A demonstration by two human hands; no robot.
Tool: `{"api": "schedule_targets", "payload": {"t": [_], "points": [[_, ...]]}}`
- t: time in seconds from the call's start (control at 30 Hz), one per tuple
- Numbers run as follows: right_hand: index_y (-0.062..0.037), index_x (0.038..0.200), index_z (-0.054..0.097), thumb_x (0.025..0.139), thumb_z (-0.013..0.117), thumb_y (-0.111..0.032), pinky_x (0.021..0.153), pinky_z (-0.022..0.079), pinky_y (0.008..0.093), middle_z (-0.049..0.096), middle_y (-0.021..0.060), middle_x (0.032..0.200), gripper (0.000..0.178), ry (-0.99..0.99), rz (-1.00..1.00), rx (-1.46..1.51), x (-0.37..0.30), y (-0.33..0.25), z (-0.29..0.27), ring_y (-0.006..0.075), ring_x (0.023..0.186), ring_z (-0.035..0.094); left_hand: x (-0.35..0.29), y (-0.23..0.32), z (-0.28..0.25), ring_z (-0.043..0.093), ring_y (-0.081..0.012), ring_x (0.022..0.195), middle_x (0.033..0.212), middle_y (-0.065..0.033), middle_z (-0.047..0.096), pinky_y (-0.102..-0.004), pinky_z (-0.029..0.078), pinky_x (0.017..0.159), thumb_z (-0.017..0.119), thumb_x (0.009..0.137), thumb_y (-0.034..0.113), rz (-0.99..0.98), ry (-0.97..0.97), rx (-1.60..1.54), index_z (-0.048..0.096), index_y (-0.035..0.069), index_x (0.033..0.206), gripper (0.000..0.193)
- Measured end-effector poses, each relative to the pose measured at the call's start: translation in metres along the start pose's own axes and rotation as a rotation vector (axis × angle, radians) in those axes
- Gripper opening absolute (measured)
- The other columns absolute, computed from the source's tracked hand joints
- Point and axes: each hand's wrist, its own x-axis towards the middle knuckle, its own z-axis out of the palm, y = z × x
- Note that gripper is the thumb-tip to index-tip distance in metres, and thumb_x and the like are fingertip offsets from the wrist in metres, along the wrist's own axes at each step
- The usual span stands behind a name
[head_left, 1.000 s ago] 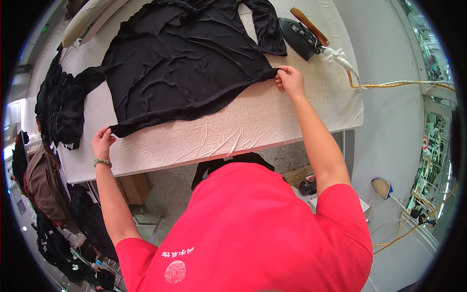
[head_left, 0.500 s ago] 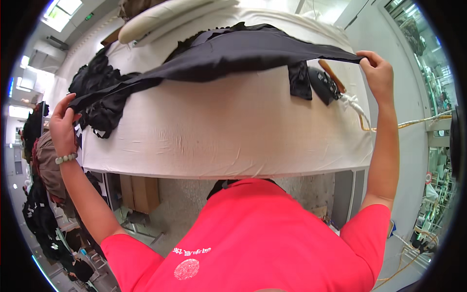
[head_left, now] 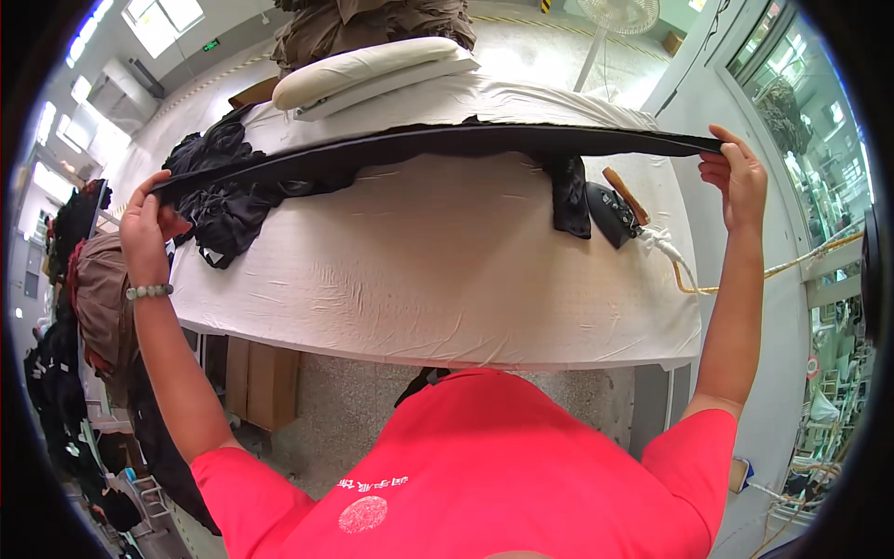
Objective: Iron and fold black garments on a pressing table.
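Observation:
A black garment (head_left: 447, 142) is stretched taut between my two hands above the far part of the white-covered table. My left hand (head_left: 147, 219) pinches its left end, and my right hand (head_left: 738, 182) pinches its right end. A bead bracelet circles my left wrist. Behind and below the left end lies a crumpled heap of black cloth (head_left: 228, 219). Near the right end, a narrow black piece of cloth (head_left: 570, 200) hangs down onto the table, beside a dark iron (head_left: 610, 216) with a wooden handle.
A white padded pressing board (head_left: 372, 73) rests at the table's far left, with brown cloth (head_left: 372, 28) piled beyond it. The iron's cord (head_left: 684, 270) runs off right. A cardboard box (head_left: 263, 382) stands under the white table (head_left: 419, 279). A wall and window border the right.
Both hands have pulled the garment tight, turning its broad hanging drape into a narrow, straighter band. The view has tilted up, showing more of the room beyond the table.

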Motion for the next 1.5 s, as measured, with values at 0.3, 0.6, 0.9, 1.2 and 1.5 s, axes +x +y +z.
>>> {"api": "schedule_targets", "payload": {"t": [0.3,0.6,0.9,1.2,1.5], "points": [[0.0039,0.115,0.069,0.097,0.049,-0.011,0.072,0.063,0.0317,0.074,0.0154,0.092,0.030,-0.009,0.060,0.065,-0.027,0.020,-0.003,0.0213,0.076,0.075,-0.021,-0.018,-0.010,0.073,-0.0158,0.091,0.123,-0.0105,0.069,-0.0284,0.061,0.079,0.048,0.108,0.011,0.036,-0.033,-0.299,0.057,0.006,0.136,0.030],[0.0037,0.112,0.066,0.098,0.045,-0.008,0.077,0.065,0.0396,0.073,0.0183,0.096,0.028,0.074,0.035,0.377,-0.055,0.031,-0.019,0.0281,0.084,0.075,-0.037,-0.048,-0.035,0.072,-0.0215,0.103,0.125,-0.0137,0.068,-0.0341,0.059,0.093,0.046,0.108,0.010,0.050,-0.131,-0.346,0.052,0.003,0.141,0.034],[0.0030,0.116,0.063,0.100,0.044,-0.010,0.082,0.063,0.0428,0.071,0.0188,0.099,0.029,0.048,0.020,0.490,-0.071,0.054,-0.030,0.0303,0.091,0.075,-0.044,-0.052,-0.010,0.068,-0.0268,0.114,0.133,-0.0175,0.064,-0.0376,0.057,0.099,0.043,0.108,0.008,0.081,0.005,-0.392,0.052,0.002,0.141,0.034],[0.0028,0.124,0.062,0.099,0.058,-0.004,0.097,0.058,0.0414,0.071,0.0183,0.115,0.027,-0.110,-0.060,0.409,-0.066,0.046,-0.040,0.0281,0.105,0.072,-0.048,-0.016,-0.009,0.066,-0.0254,0.116,0.130,-0.0147,0.064,-0.0370,0.053,0.103,0.047,0.106,0.005,0.079,-0.158,-0.481,0.055,-0.003,0.137,0.033],[0.0020,0.126,0.062,0.102,0.063,-0.013,0.096,0.059,0.0389,0.071,0.0187,0.115,0.028,0.031,-0.272,0.428,-0.043,0.025,-0.077,0.0250,0.107,0.071,-0.046,0.004,-0.010,0.071,-0.0159,0.093,0.103,-0.0088,0.072,-0.0267,0.057,0.083,0.064,0.100,0.010,0.284,0.130,0.193,0.062,-0.004,0.127,0.031]]}}
